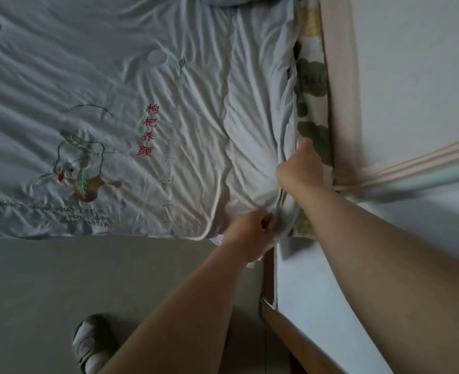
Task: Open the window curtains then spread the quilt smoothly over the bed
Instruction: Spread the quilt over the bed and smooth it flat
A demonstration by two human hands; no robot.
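Already the quilt [101,76] lies across the bed [314,76], wrinkled. Left hand [249,229] and right hand [299,164] grip its corner, lower centre; smoothing remains.

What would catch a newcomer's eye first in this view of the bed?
First the hands: the left hand and the right hand both grip the pale quilt at its right edge. Next come the column of red characters near the quilt's middle and the embroidered sprig with red berries to its left. The quilt is heavily wrinkled, with creases fanning out from the hands.
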